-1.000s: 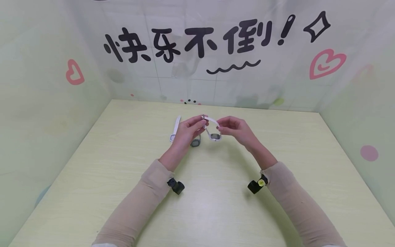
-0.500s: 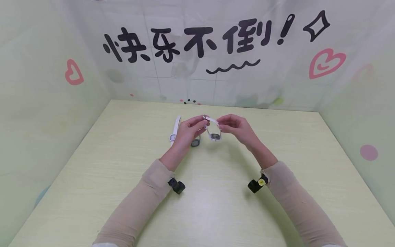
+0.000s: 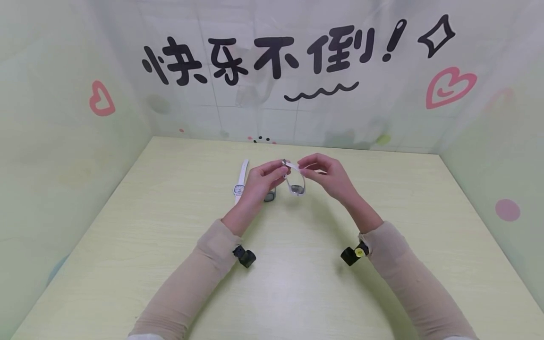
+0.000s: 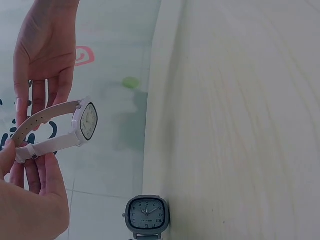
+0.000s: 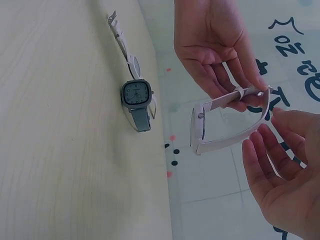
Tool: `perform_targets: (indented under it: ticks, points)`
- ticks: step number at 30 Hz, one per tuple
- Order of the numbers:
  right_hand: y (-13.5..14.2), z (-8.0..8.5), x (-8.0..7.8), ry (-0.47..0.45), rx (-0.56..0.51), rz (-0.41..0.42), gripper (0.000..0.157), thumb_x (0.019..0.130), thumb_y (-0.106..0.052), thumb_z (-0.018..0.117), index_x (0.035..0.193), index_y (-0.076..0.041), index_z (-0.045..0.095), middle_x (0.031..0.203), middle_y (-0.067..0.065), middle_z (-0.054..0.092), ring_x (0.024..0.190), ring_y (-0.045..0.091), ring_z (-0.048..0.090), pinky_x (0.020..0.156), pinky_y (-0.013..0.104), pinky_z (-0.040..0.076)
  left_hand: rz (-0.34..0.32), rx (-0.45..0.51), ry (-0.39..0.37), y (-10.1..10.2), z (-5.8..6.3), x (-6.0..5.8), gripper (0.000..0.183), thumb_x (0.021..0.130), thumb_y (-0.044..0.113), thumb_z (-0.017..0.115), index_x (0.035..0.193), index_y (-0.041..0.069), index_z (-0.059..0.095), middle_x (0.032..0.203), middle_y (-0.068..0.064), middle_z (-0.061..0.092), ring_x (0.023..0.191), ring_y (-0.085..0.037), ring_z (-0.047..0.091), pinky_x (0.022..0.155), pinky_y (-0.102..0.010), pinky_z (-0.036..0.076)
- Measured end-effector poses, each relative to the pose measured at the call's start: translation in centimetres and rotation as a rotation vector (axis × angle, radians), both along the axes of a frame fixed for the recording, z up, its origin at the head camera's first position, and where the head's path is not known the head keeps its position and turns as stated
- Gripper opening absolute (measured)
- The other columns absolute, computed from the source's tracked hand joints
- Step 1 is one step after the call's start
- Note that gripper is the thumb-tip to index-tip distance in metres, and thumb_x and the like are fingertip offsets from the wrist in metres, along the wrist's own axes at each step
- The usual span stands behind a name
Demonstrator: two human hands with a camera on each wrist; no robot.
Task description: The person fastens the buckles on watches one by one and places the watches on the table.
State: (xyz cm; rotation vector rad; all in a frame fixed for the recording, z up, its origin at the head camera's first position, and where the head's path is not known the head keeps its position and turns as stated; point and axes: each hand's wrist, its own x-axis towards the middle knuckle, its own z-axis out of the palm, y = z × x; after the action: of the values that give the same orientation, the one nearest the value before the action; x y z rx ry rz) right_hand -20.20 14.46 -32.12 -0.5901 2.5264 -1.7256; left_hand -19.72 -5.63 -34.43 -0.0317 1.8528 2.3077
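A wristwatch with a pale strap (image 4: 52,145) hangs in a loop above the table, its case (image 4: 89,121) at the low side in the head view. My left hand (image 3: 260,182) pinches the buckle end of the strap between thumb and fingers. On the other side, my right hand (image 3: 329,174) pinches the strap with thumb and index finger, its other fingers loosely bent. In the right wrist view the strap tip lies close to the buckle, by the left fingers; whether it passes through cannot be made out.
A grey watch (image 5: 136,95) stands on the table (image 3: 297,283) behind my left hand, partly hidden in the head view. Beside it lies a white watch (image 3: 239,189) with its strap stretched out. A printed curtain (image 3: 272,113) rises along the table's back edge.
My right hand has shifted slightly up along the strap, away from the watch case. The left hand has moved a touch to the right, still holding the buckle end.
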Motion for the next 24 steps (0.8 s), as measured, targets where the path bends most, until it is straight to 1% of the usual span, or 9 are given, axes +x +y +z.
perform_targets:
  ticks: [2, 4, 8, 11, 13, 19, 24]
  points:
    - [-0.2, 0.3, 0.2, 0.022, 0.01, -0.009, 0.026, 0.094, -0.01, 0.068, 0.117, 0.001, 0.066, 0.114, 0.019, 0.069, 0.097, 0.018, 0.068, 0.084, 0.019, 0.056, 0.004, 0.008, -0.005, 0.1, -0.1, 0.0, 0.034, 0.096, 0.011, 0.065, 0.13, 0.004, 0.064, 0.13, -0.016, 0.067, 0.105, -0.011, 0.07, 0.096, -0.023, 0.055]
    - [-0.4, 0.5, 0.3, 0.039, 0.017, -0.016, 0.024, 0.094, -0.01, 0.068, 0.116, 0.0, 0.067, 0.114, 0.018, 0.07, 0.101, 0.023, 0.069, 0.086, 0.021, 0.057, 0.006, 0.012, -0.004, 0.2, -0.1, 0.0, 0.034, 0.096, 0.01, 0.066, 0.129, 0.003, 0.064, 0.13, -0.016, 0.067, 0.103, -0.009, 0.07, 0.095, -0.023, 0.055]
    - [-0.7, 0.8, 0.4, 0.059, 0.034, -0.025, 0.023, 0.094, -0.009, 0.069, 0.114, -0.001, 0.068, 0.113, 0.017, 0.07, 0.105, 0.029, 0.07, 0.091, 0.032, 0.059, 0.001, 0.001, 0.011, 0.3, -0.2, 0.0, 0.033, 0.096, 0.01, 0.066, 0.129, 0.003, 0.064, 0.13, -0.015, 0.067, 0.101, -0.008, 0.07, 0.095, -0.023, 0.055]
    - [-0.8, 1.0, 0.4, 0.076, 0.05, -0.025, 0.022, 0.094, -0.009, 0.068, 0.114, -0.001, 0.067, 0.114, 0.017, 0.07, 0.106, 0.029, 0.07, 0.093, 0.039, 0.058, -0.01, -0.012, 0.023, 0.4, -0.2, 0.1, 0.033, 0.096, 0.012, 0.065, 0.128, 0.004, 0.065, 0.13, -0.015, 0.067, 0.103, -0.009, 0.07, 0.095, -0.023, 0.055]
    - [-0.9, 1.1, 0.4, 0.09, 0.062, -0.025, 0.022, 0.094, -0.009, 0.068, 0.114, 0.0, 0.067, 0.114, 0.017, 0.07, 0.106, 0.03, 0.069, 0.094, 0.041, 0.058, -0.016, -0.018, 0.029, 0.4, -0.1, 0.1, 0.033, 0.097, 0.012, 0.066, 0.128, 0.004, 0.065, 0.129, -0.014, 0.067, 0.104, -0.01, 0.07, 0.096, -0.023, 0.055]
    - [-1.1, 1.8, 0.5, 0.123, 0.093, -0.019, 0.021, 0.094, -0.01, 0.069, 0.113, -0.002, 0.068, 0.114, 0.015, 0.071, 0.105, 0.028, 0.069, 0.093, 0.042, 0.059, -0.011, -0.031, 0.031, 0.7, -0.1, 0.0, 0.032, 0.096, 0.013, 0.067, 0.126, 0.003, 0.066, 0.127, -0.015, 0.068, 0.101, -0.009, 0.071, 0.095, -0.024, 0.056]
    - [-1.5, 2.0, 0.5, 0.17, 0.13, -0.015, 0.019, 0.093, -0.008, 0.069, 0.111, -0.003, 0.07, 0.112, 0.013, 0.071, 0.103, 0.027, 0.07, 0.09, 0.042, 0.06, -0.019, -0.067, 0.043, 0.8, -0.2, 0.1, 0.032, 0.096, 0.014, 0.067, 0.126, 0.004, 0.066, 0.126, -0.015, 0.069, 0.098, -0.006, 0.07, 0.096, -0.024, 0.055]
